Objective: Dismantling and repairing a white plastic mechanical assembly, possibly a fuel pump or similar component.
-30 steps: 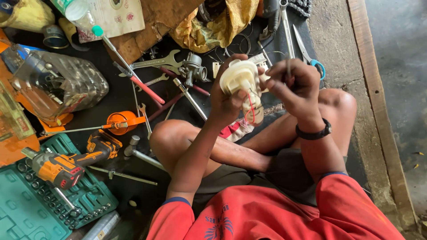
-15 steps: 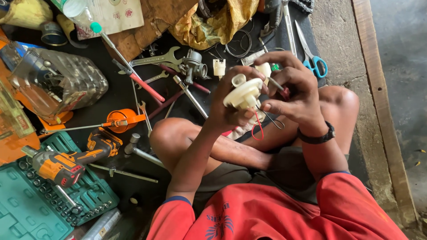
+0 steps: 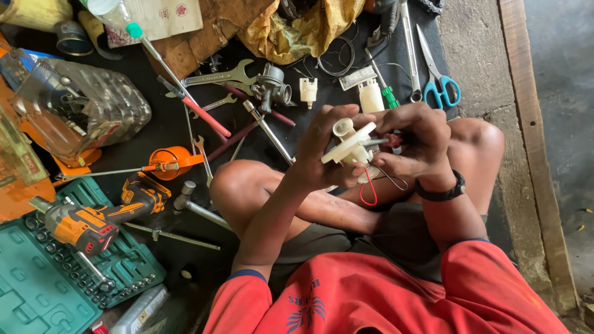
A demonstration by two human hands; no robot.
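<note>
black mat (image 3: 167, 124): covers the floor ahead of the seated person, strewn with tools
green socket case (image 3: 37, 291): open at the lower left, rows of sockets along its edge
clear plastic bottle (image 3: 80, 105): lies on its side at the upper left, crumpled, small parts inside
cordless drill (image 3: 99, 219): orange and black, rests across the socket case and mat
left hand (image 3: 322, 151): fingers curled shut round the white plastic part, thumb towards the body
right hand (image 3: 411, 145): closed in a pinch on a thin metal tool with a red handle, a black band on the wrist
white plastic part (image 3: 349, 145): held up above the knees between both hands, a round socket on top; a red wire and a thin dark wire hang from it
thin metal tool (image 3: 383, 141): its tip touches the side of the white part
scissors (image 3: 436, 77): blue handles, on the mat's right edge, beyond the right hand
spanner (image 3: 216, 77): lies flat near a small grey metal carburettor (image 3: 272, 86)
green-handled screwdriver (image 3: 383, 86): just beside a small white block (image 3: 371, 96)
</note>
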